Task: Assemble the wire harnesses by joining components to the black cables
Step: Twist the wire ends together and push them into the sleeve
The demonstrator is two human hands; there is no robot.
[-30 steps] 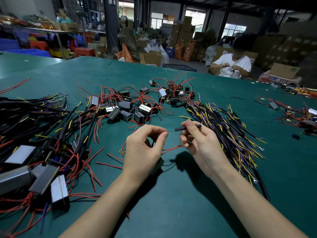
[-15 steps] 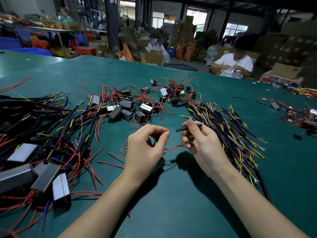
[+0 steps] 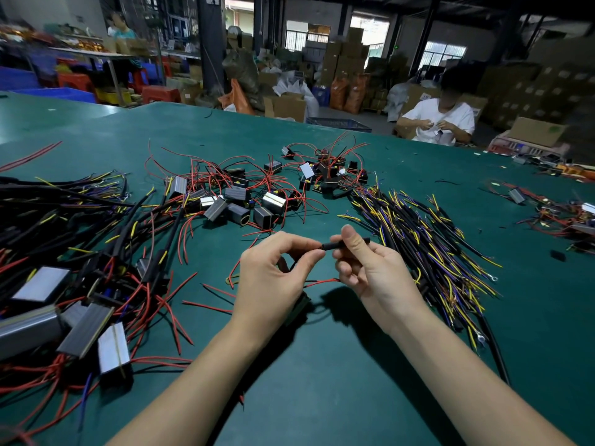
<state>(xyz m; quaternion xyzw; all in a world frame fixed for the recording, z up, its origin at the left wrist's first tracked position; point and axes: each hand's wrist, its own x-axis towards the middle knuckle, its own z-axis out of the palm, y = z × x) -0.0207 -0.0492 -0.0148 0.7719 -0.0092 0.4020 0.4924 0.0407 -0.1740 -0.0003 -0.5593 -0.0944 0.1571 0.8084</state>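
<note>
Head view: at centre, left hand [image 3: 273, 278] pinches a wire end, touching the black cable [image 3: 335, 245] pinched in right hand [image 3: 370, 272]. Joining appears under way; next, pushing the ends together. Spare cables [image 3: 428, 239] lie at 2 o'clock.

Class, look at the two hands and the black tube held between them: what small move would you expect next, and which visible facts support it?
Probably the right hand slides the black tube further left over the wire end pinched by the left hand. The tube's open end already meets the left fingertips, both hands pinch firmly, and a red wire hangs beneath them.
</note>
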